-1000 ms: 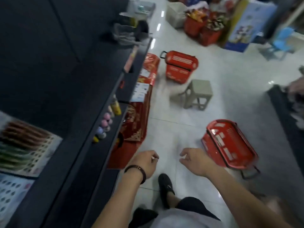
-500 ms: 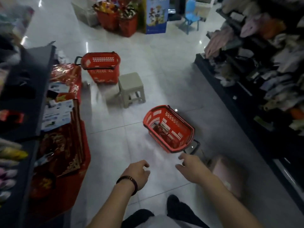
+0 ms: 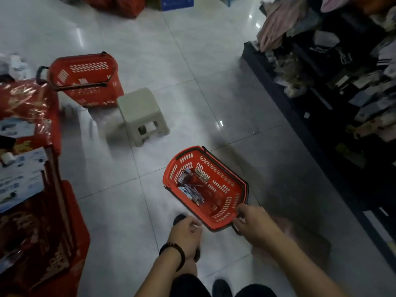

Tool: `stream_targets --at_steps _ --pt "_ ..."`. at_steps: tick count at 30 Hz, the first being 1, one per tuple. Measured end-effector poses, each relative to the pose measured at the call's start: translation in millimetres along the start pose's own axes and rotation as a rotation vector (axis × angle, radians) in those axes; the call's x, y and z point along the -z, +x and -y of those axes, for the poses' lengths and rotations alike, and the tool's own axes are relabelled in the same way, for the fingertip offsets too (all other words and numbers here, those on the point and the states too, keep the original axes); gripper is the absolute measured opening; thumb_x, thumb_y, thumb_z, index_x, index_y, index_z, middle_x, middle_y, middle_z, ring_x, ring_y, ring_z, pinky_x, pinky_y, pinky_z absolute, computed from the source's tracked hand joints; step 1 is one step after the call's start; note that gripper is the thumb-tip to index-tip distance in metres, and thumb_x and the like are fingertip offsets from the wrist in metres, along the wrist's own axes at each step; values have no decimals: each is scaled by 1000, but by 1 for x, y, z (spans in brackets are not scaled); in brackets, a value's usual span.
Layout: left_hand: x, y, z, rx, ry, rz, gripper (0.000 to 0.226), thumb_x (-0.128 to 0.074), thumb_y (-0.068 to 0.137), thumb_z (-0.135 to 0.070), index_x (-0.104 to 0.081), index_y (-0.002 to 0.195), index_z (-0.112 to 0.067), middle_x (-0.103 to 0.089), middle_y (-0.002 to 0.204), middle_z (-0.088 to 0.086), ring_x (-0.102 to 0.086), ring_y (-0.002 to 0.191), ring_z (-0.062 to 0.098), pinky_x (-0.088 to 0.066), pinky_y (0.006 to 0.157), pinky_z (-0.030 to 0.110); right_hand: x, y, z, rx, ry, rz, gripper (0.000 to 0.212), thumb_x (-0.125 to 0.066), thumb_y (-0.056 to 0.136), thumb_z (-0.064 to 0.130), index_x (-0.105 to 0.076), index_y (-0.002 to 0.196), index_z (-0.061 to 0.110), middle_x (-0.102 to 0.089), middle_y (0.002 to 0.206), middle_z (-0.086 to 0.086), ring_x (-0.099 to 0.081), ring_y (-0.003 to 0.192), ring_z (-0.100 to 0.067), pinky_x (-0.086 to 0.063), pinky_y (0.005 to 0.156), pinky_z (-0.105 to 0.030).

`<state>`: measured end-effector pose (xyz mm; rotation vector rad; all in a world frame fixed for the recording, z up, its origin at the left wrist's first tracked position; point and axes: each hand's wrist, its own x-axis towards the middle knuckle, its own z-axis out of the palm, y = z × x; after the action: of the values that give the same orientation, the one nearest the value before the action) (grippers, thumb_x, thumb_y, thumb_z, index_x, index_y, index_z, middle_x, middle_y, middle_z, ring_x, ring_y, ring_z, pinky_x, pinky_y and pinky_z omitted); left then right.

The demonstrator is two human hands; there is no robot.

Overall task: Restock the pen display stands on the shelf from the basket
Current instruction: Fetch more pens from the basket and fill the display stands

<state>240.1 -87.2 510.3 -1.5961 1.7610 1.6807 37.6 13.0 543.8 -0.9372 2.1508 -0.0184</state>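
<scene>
basket (image 3: 220, 179) sits on the floor at 6 o'clock, just ahead of the feet, with pen packs (image 3: 190, 192) lying loose in its bottom, so stock is there to pull. right hand (image 3: 255, 224) is at its near 5 o'clock corner, thumb over the rim, fingers curled by the black handle (image 3: 235, 229); can't tell if the grip is closed, but it looks set up for a lift. left hand (image 3: 186, 232) hangs at 7, fingers loosely curled, holding nothing. second basket (image 3: 85, 67) at 10, stool (image 3: 139, 103) at 11. pen stands not in view, so this is probably the fetch step
</scene>
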Motion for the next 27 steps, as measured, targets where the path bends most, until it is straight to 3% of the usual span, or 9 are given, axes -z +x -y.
stream_targets --at_steps 2,6,8,11,15,17,20,22,27 --pt "17 53 -10 67 -3 34 8 -62 98 -30 -69 100 -30 -71 99 -8 -67 89 8 -54 76 20 9 45 13 17 12 9 13 -61 99 43 -58 100 31 -67 107 6 -66 91 -15 -58 80 -35" --pt "29 183 -28 175 -125 67 11 -64 93 -33 -73 90 -28 -75 87 -2 -72 81 19 -61 87 44 22 164 21 34 35 -55 23 -62 101 40 -63 118 25 -63 117 2 -65 104 -18 -52 83 -31" --pt "21 245 -30 258 -232 82 12 -63 96 -32 -73 94 -25 -75 91 1 -70 78 20 -61 84 41 13 228 12 1 85 -103 26 -65 98 39 -66 119 23 -67 117 1 -65 103 -17 -51 86 -31" --pt "4 339 -19 452 -436 122 7 -62 101 -28 -65 100 -22 -72 106 4 -72 94 26 -58 84 38 -15 324 -7 -30 144 -160 33 -68 96 37 -66 124 21 -66 118 -2 -62 106 -18 -51 92 -33" --pt "-33 475 9 475 -512 10 8 -58 99 -11 -63 94 -13 -65 94 10 -61 68 22 -56 63 32 -50 456 -34 54 76 -267 43 -71 94 40 -60 132 22 -59 126 -5 -59 117 -27 -52 98 -46" --pt "-56 538 26 498 -593 -61 10 -57 98 -7 -62 91 -12 -60 88 12 -58 66 23 -52 58 30 -65 510 -47 91 47 -240 50 -69 95 50 -55 137 26 -58 130 -2 -60 117 -24 -55 95 -45" --pt "-99 623 59 447 -481 -193 17 -61 95 -27 -73 93 -15 -73 102 12 -70 96 33 -57 84 41 -85 561 -66 187 9 -108 50 -60 94 66 -57 128 29 -67 113 2 -67 98 -19 -60 82 -44" --pt "-122 668 74 390 -362 -270 25 -56 101 -29 -73 111 -15 -71 119 9 -65 115 30 -48 98 36 -98 574 -77 214 51 -53 47 -61 94 66 -57 122 28 -70 99 3 -70 85 -17 -62 74 -42" --pt "-181 733 101 386 -350 -377 42 -64 97 -40 -67 129 -13 -68 132 8 -60 127 29 -40 106 29 -124 586 -87 236 103 -97 42 -61 92 67 -57 111 30 -68 82 8 -68 68 -9 -60 61 -38"
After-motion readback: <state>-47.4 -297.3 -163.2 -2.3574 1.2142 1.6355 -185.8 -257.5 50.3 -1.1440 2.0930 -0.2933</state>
